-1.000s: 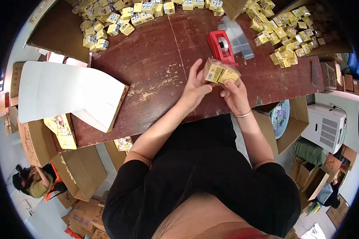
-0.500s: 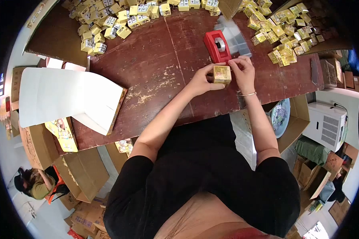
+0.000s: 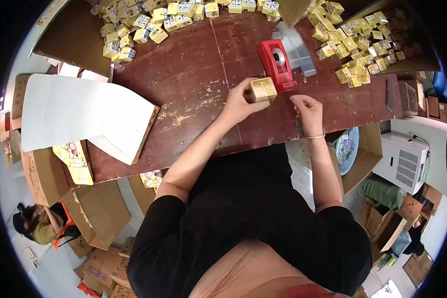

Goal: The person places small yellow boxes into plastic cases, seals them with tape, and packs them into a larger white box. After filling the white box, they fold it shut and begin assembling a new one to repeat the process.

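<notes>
My left hand (image 3: 240, 103) grips a small yellow box (image 3: 263, 90), its thumb along the near edge and fingers behind. The box is held just above the table, left of a red tape dispenser (image 3: 277, 67) with a roll in it. To the right of the dispenser's front end, my right hand (image 3: 310, 114) is closed in a pinch, thumb against fingertips. Whatever it may hold is too small to make out. It is apart from both the box and the dispenser.
Many small yellow boxes (image 3: 179, 20) lie along the far left edge, and more boxes (image 3: 355, 44) lie at the far right. Clear plastic sheets (image 3: 298, 52) lie behind the dispenser. A white-lined carton (image 3: 94, 109) stands at left on the worn red table (image 3: 193, 74). A person (image 3: 39, 223) is at lower left.
My right hand has pulled away from the dispenser, moving right and toward me. My left hand has moved left with the yellow box, which is now tilted.
</notes>
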A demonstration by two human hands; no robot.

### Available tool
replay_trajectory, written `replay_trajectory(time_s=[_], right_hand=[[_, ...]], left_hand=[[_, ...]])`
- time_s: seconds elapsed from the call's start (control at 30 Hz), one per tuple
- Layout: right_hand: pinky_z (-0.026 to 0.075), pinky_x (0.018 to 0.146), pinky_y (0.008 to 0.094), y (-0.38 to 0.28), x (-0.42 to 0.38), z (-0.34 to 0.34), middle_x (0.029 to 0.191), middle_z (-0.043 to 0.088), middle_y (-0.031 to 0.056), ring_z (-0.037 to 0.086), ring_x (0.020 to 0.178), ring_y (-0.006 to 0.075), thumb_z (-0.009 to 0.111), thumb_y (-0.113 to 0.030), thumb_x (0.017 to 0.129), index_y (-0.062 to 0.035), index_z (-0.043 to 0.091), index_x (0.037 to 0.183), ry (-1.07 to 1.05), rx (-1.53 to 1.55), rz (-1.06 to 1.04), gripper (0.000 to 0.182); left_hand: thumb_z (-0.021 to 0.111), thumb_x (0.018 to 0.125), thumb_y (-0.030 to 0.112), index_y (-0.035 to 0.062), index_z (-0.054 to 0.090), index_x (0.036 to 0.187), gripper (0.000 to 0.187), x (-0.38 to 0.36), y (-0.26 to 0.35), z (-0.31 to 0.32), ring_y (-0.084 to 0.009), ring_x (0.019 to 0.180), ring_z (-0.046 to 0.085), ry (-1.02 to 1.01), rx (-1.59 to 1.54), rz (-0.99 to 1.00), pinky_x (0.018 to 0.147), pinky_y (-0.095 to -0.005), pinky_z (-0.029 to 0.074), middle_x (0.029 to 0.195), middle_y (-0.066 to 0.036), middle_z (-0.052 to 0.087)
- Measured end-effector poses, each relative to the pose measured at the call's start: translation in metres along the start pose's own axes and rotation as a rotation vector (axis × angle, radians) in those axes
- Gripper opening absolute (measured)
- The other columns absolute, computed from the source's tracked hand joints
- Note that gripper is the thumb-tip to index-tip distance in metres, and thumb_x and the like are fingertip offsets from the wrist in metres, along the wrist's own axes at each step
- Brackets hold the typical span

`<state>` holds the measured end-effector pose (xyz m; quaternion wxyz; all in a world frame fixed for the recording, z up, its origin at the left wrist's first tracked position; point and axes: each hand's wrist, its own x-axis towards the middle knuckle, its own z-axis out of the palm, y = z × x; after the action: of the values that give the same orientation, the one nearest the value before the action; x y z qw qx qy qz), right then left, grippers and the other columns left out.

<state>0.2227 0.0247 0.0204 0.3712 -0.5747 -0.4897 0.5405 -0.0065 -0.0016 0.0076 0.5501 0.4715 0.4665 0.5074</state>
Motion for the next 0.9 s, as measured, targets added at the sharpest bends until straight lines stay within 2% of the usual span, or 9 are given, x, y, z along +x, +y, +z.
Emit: replay_trajectory(time_s=[0.17, 0.4, 0.53, 0.57, 0.6, 0.63, 0.73, 0.8, 0.9], right_hand=[[0.028, 0.045, 0.0171, -0.037, -0.022, 0.036, 0.067, 0.058, -0.0011, 0.042, 0.051, 0.0033, 0.062, -0.011, 0.094, 0.0025, 0.069, 0.095, -0.357, 0.313, 0.175, 0.015], [0.031, 0.046, 0.0163, -0.026, -0.009, 0.075, 0.071, 0.060, 0.0000, 0.047, 0.056, 0.0034, 0.067, -0.017, 0.091, -0.0003, 0.069, 0.093, -0.596, 0.400, 0.439, 0.017], [0.042, 0.054, 0.0191, -0.024, -0.015, 0.105, 0.091, 0.064, 0.0057, 0.056, 0.072, 0.0070, 0.076, -0.024, 0.082, 0.0008, 0.065, 0.104, -0.448, 0.172, 0.181, 0.035], [0.046, 0.061, 0.0227, -0.021, -0.011, 0.112, 0.096, 0.064, 0.0065, 0.059, 0.077, 0.0103, 0.077, -0.024, 0.080, 0.0012, 0.064, 0.106, -0.465, 0.009, -0.056, 0.038], [0.050, 0.069, 0.0264, -0.019, -0.007, 0.119, 0.100, 0.065, 0.0073, 0.061, 0.081, 0.0135, 0.078, -0.024, 0.078, 0.0017, 0.064, 0.108, -0.478, -0.147, -0.299, 0.042], [0.051, 0.083, 0.0320, -0.033, -0.009, 0.122, 0.110, 0.064, 0.0097, 0.063, 0.093, 0.0184, 0.080, -0.019, 0.074, 0.0020, 0.063, 0.110, -0.547, -0.188, -0.172, 0.045], [0.052, 0.083, 0.0315, -0.059, -0.014, 0.143, 0.114, 0.062, 0.0104, 0.063, 0.098, 0.0189, 0.082, -0.014, 0.070, 0.0018, 0.062, 0.113, -0.628, -0.295, -0.523, 0.049], [0.052, 0.086, 0.0317, -0.083, -0.031, 0.157, 0.124, 0.055, 0.0097, 0.059, 0.110, 0.0216, 0.079, 0.002, 0.067, -0.0028, 0.062, 0.117, -0.758, -0.370, -0.699, 0.053], [0.052, 0.084, 0.0313, -0.095, -0.042, 0.181, 0.128, 0.054, 0.0094, 0.059, 0.108, 0.0229, 0.077, 0.002, 0.070, -0.0096, 0.063, 0.119, -0.832, -0.489, -1.009, 0.053]], left_hand=[[0.081, 0.062, 0.009, 0.0072, 0.062, 0.115, 0.056, -0.014, 0.014, -0.020, -0.0292, 0.107, 0.060, 0.214, 0.678, 0.334, 0.090, -0.0378, 0.051, 0.116, -0.009, 0.065], [0.079, 0.064, 0.011, 0.0081, 0.064, 0.112, 0.051, -0.033, 0.024, -0.033, -0.0283, 0.108, 0.059, 0.327, 0.843, 0.584, 0.090, -0.0393, 0.051, 0.111, -0.007, 0.066], [0.080, 0.070, 0.011, 0.0034, 0.060, 0.116, 0.051, -0.061, 0.040, -0.038, -0.0224, 0.099, 0.062, 0.208, 0.261, 0.076, 0.086, -0.0336, 0.051, 0.107, -0.011, 0.066], [0.080, 0.072, 0.013, 0.0014, 0.058, 0.117, 0.052, -0.069, 0.040, -0.040, -0.0191, 0.097, 0.062, 0.159, 0.040, -0.028, 0.085, -0.0323, 0.051, 0.105, -0.011, 0.066], [0.074, 0.080, 0.015, -0.0003, 0.053, 0.123, 0.050, -0.075, 0.043, -0.045, -0.0140, 0.100, 0.059, 0.108, -0.041, -0.056, 0.085, -0.0297, 0.050, 0.108, -0.008, 0.064], [0.074, 0.080, 0.015, -0.0003, 0.053, 0.123, 0.050, -0.082, 0.046, -0.052, -0.0140, 0.100, 0.059, 0.138, -0.035, -0.053, 0.085, -0.0297, 0.050, 0.108, -0.008, 0.064], [0.053, 0.098, 0.035, 0.0039, 0.048, 0.133, 0.047, -0.105, 0.060, -0.077, -0.0193, 0.114, 0.055, 0.165, -0.713, -0.166, 0.090, -0.0382, 0.050, 0.126, -0.010, 0.056], [0.051, 0.098, 0.044, 0.0045, 0.046, 0.135, 0.055, -0.115, 0.072, -0.099, -0.0216, 0.120, 0.053, 0.328, -0.720, -0.372, 0.093, -0.0441, 0.049, 0.129, -0.012, 0.054], [0.056, 0.098, 0.033, 0.0012, 0.038, 0.142, 0.057, -0.129, 0.079, -0.143, -0.0211, 0.108, 0.062, 0.005, -0.654, -0.486, 0.088, -0.0337, 0.056, 0.125, -0.015, 0.056]])
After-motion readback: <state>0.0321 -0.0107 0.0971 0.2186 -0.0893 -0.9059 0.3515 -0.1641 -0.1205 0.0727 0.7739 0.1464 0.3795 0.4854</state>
